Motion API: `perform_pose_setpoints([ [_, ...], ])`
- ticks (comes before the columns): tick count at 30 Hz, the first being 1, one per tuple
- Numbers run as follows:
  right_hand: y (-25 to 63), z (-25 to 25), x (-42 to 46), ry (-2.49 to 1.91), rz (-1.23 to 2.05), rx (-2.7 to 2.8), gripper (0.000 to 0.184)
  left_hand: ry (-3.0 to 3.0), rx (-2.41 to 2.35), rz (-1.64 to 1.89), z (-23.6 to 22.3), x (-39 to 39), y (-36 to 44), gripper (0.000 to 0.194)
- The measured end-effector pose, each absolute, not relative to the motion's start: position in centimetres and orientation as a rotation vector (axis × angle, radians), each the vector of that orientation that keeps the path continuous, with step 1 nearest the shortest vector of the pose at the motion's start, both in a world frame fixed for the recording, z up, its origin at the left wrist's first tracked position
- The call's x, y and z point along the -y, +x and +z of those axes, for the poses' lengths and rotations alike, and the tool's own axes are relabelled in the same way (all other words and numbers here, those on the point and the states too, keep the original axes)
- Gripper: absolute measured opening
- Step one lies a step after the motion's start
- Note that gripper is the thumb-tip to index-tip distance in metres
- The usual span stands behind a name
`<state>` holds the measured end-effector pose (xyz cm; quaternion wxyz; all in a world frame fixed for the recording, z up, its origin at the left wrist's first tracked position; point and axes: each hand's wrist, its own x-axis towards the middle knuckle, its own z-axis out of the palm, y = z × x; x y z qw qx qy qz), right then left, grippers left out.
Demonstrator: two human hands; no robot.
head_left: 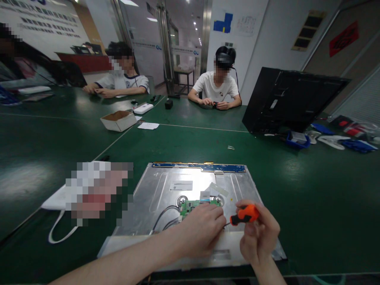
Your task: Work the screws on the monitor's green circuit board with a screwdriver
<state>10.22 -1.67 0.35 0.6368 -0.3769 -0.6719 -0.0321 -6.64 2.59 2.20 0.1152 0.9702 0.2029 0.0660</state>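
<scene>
A silver metal monitor back panel [166, 190] lies flat on the green table [311, 198] in front of me. A small green circuit board [190, 206] with black wires is mounted near its middle. My left hand [202, 231] rests curled on the panel just below the board, its fingers closed by the screwdriver's tip; what they pinch is hidden. My right hand [259, 237] is wrapped round an orange and black screwdriver [245, 214], whose shaft points left toward my left hand.
A black monitor shell [291, 99] stands at the right, with blue and white bits beside it. An open cardboard box [118, 120] sits at mid-left. A white mask and a blurred item [59, 198] lie left of the panel. Two people sit across the table.
</scene>
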Motion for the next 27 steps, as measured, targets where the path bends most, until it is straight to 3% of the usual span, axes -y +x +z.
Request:
perform_pose_setpoints([
  [3,10.1,0.8,1.5,-0.788,-0.041,1.532,0.039,2.837,-0.612,0.193,2.3,-2.5,-6.6,0.018],
  [9,10.1,1.6,1.5,-0.874,-0.221,1.523,0.056,2.824,-0.626,0.172,2.5,-2.3,-6.6,0.016],
  [18,10.1,0.7,1.6,-0.9,-0.151,1.595,0.037,2.796,-0.588,0.121,2.6,-2.6,-6.7,0.031],
  [23,10.1,1.3,1.4,-0.878,-0.181,1.556,0.049,2.804,-0.619,0.123,2.7,-2.5,-6.7,0.017],
  [27,10.2,1.6,1.5,-0.933,-0.271,1.548,0.05,2.802,-0.605,0.173,2.6,-2.4,-6.7,0.017],
])
